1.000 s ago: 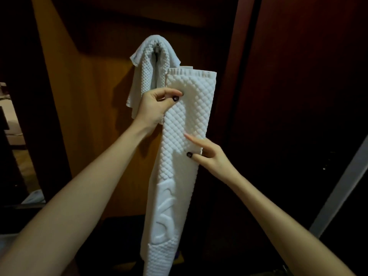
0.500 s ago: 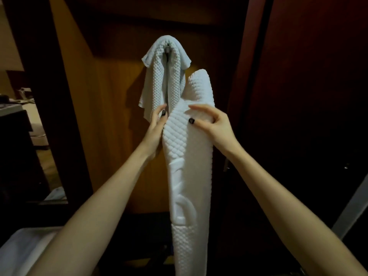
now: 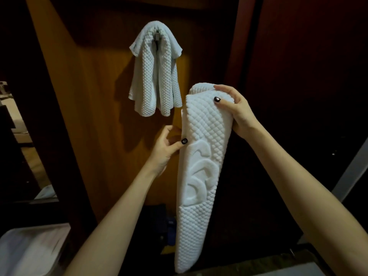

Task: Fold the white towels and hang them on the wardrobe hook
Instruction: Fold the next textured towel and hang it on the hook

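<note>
Head view: right hand grips the top of the folded towel, left hand pinches its edge; it hangs near-vertical. Up-left of that top lies the hook.

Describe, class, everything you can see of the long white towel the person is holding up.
The long white towel is folded into a narrow strip of thick, soft-looking cloth with a raised diamond weave and a smooth curved motif at its middle. It hangs nearly upright, its top end bent over. The right hand grips that top, thumb on the front. The left hand sets its thumb against the left edge; whether it pinches is unclear. It hangs before the wooden wardrobe panel.
</note>
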A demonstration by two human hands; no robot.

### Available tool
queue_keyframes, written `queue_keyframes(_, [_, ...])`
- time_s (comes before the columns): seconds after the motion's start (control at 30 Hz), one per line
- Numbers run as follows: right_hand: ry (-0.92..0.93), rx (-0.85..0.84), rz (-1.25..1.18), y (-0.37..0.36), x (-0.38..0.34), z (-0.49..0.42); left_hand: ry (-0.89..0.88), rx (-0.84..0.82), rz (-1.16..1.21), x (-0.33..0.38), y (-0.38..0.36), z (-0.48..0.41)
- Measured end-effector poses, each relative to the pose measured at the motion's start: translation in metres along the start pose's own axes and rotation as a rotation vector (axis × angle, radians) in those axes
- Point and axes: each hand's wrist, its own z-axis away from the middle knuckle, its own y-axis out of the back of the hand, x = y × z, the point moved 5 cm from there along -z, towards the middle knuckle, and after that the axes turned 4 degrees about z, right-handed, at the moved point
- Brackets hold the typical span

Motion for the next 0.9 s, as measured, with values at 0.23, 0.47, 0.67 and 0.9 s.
queue_keyframes(0.23, [-0.038, -0.03, -0.052, 0.012, -0.004, 0.003, -0.052, 0.048, -0.129, -0.006, -0.005, -0.002])
queue_keyframes(0.47, [-0.047, -0.059, -0.085, 0.023, -0.006, 0.002, -0.111, -0.065, -0.244, 0.008, -0.04, -0.011])
queue_keyframes(0.67, [-0.076, -0.036, -0.027, 0.031, -0.007, 0.006, -0.166, 0.107, -0.164, 0.012, -0.037, -0.014])
queue_keyframes(0.9, [-0.057, 0.069, 0.016, 0.031, -0.007, 0.011, -0.569, 0.244, -0.576, 0.012, -0.044, 0.006])
